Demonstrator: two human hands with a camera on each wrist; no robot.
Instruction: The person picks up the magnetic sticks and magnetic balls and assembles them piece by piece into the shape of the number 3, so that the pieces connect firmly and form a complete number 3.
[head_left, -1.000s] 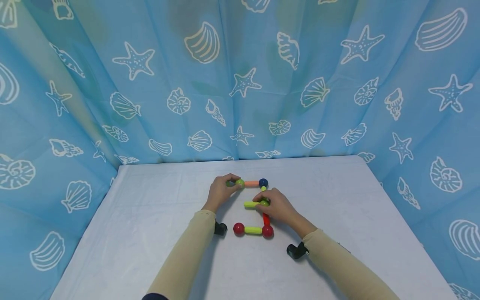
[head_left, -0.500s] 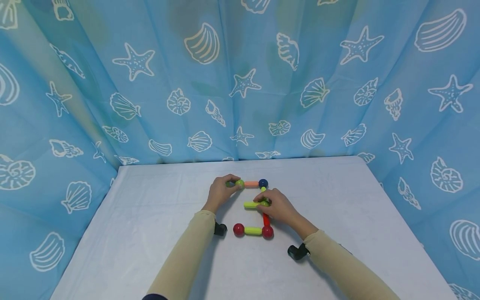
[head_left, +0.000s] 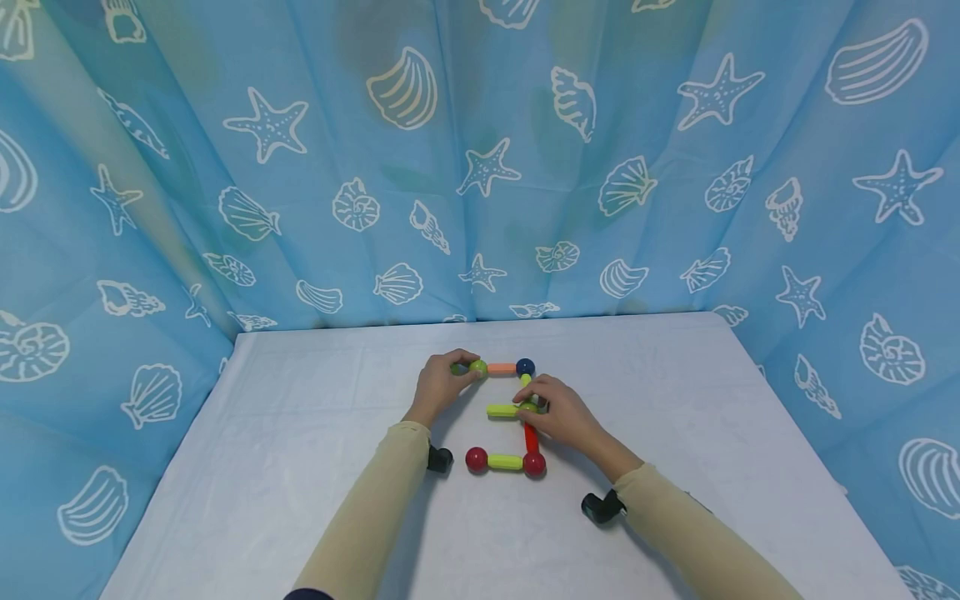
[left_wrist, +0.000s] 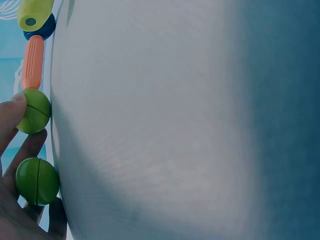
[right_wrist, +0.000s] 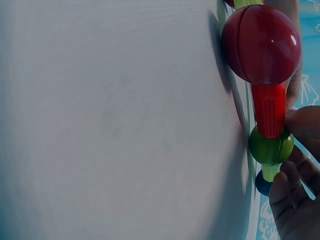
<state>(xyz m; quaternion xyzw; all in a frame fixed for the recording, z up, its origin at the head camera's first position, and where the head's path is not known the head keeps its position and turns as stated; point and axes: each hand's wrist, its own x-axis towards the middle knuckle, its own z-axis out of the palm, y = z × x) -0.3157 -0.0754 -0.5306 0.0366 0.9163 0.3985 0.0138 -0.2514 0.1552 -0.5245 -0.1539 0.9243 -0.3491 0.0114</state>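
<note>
Magnetic balls and rods form a figure on the white table. My left hand (head_left: 437, 385) pinches a light green ball (head_left: 478, 367) at the end of an orange rod (head_left: 501, 368). A second green ball (left_wrist: 37, 181) sits among that hand's other fingers in the left wrist view. The orange rod meets a dark blue ball (head_left: 525, 367). My right hand (head_left: 564, 412) has thumb and fingers around the middle green ball (right_wrist: 270, 146), which joins a lime rod (head_left: 501, 411) and a red rod (head_left: 531, 438). That red rod ends at a red ball (head_left: 535, 464).
A lower lime rod (head_left: 505, 462) links the right red ball to another red ball (head_left: 476, 459). Black wrist cameras (head_left: 602, 507) stick out near both sleeves. Behind the white table (head_left: 300, 467) hangs a blue shell-patterned curtain (head_left: 480, 167).
My right hand has shifted slightly to the right, its fingertips drawing back off the lime rod toward the middle green ball. The left hand stays in place.
</note>
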